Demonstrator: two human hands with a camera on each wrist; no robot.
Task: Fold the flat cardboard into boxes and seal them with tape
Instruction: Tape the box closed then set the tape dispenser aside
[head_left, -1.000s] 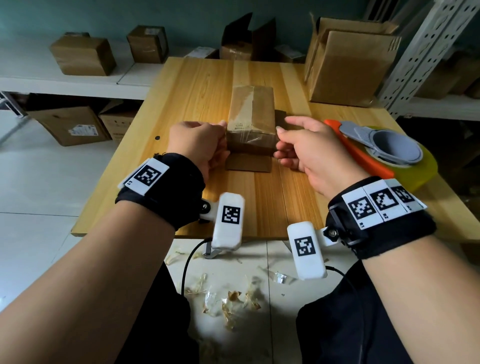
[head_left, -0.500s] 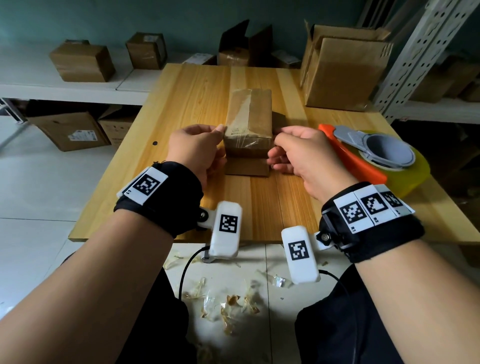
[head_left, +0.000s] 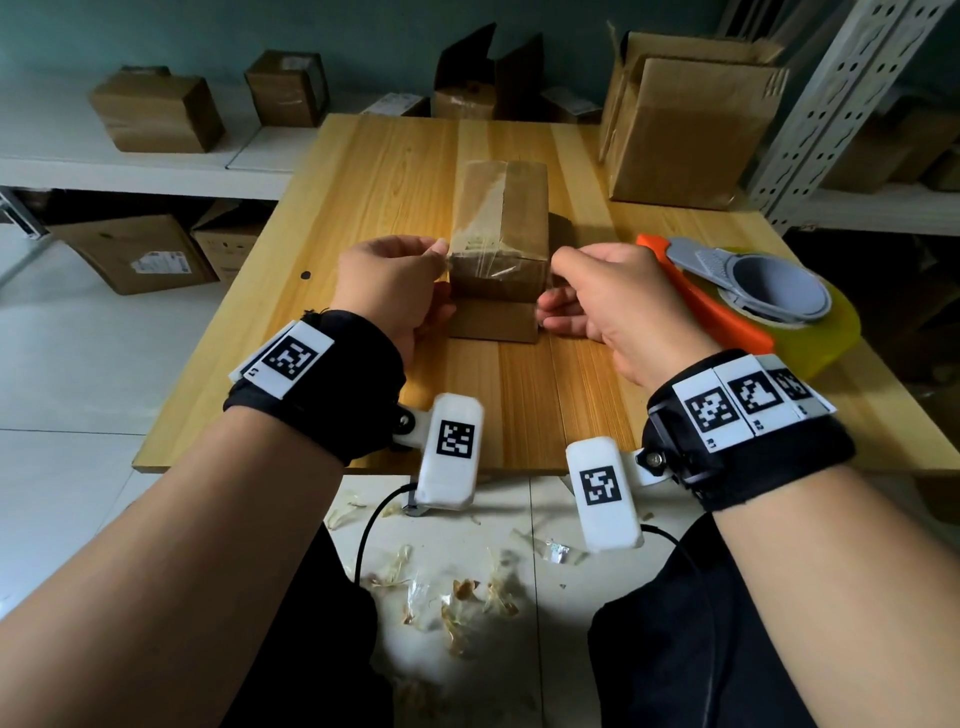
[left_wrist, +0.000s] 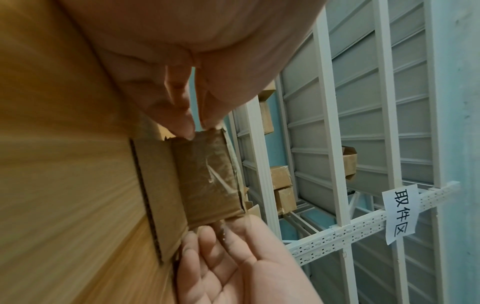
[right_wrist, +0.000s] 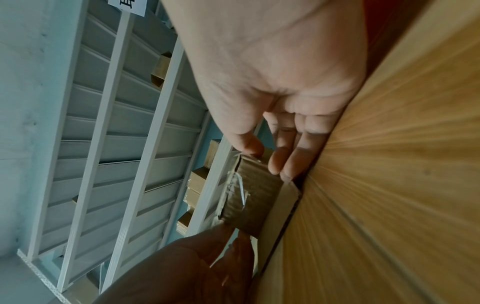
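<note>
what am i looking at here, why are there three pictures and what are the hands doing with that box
No machine here: a person works with bare hands and wears three cameras. The big picture comes from a camera on the head, looking down at a wooden table. The other two come from cameras strapped to each wrist, looking along the fingers, so they appear tilted.

On the table lies a small cardboard box with clear tape over its top and near end. One flap lies flat on the table toward the person. The left hand pinches the box's near left corner; the right hand touches its right side with relaxed fingers. An orange tape dispenser sits to the right, a bigger box behind.
</note>
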